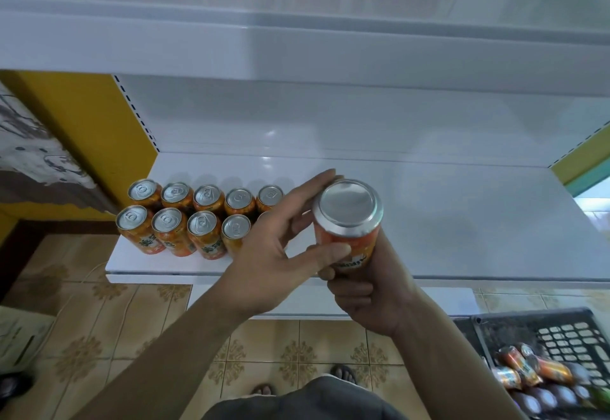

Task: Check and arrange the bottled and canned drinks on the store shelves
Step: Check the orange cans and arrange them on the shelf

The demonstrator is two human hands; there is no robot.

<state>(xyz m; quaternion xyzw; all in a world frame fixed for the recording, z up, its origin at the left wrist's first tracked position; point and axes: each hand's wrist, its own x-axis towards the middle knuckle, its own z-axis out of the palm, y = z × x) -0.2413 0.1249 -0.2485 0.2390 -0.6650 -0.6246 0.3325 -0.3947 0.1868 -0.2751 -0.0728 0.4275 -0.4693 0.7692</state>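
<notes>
I hold an orange drink can [346, 221] upside down above the white lower shelf [445, 221], its plain silver base facing me. My right hand [366, 297] grips the can from below, fingers curled round its lower end. My left hand [277, 254] pinches it near the base, thumb on the near side and fingers along the far side. Several matching orange cans [194, 218] stand upright in two rows at the shelf's left end, pull tabs up.
A white upper shelf [297, 43] overhangs, with red packages at its far edge. A dark plastic crate [561, 337] holding more cans sits on the tiled floor at lower right. A yellow wall borders the shelf on the left. My feet show below.
</notes>
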